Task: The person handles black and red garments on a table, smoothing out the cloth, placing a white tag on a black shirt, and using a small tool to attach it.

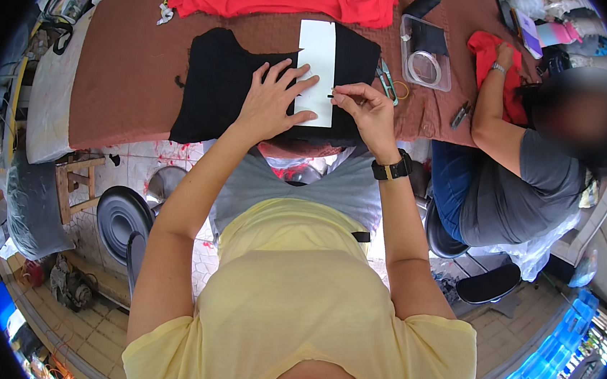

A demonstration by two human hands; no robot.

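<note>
A black fabric piece (215, 88) lies on the brown-covered table in front of me, with a narrow white card strip (318, 43) on top of it. My left hand (275, 100) rests flat with fingers spread, its fingertips and thumb pressing on the card. At the card's right edge, my right hand (369, 116) is closed in a pinch. A small dark tip shows at its fingertips, too small to name. Just right of the black fabric lie teal-handled snips (386, 81), beside a thin yellowish loop.
Folded red cloth (284, 1) lies along the table's far side. A clear plastic box (448, 83) holds a white ring-shaped roll (424, 68) and something black; a black roll (422, 3) lies behind it. On the right, a seated co-worker's hand (504, 55) rests on red fabric.
</note>
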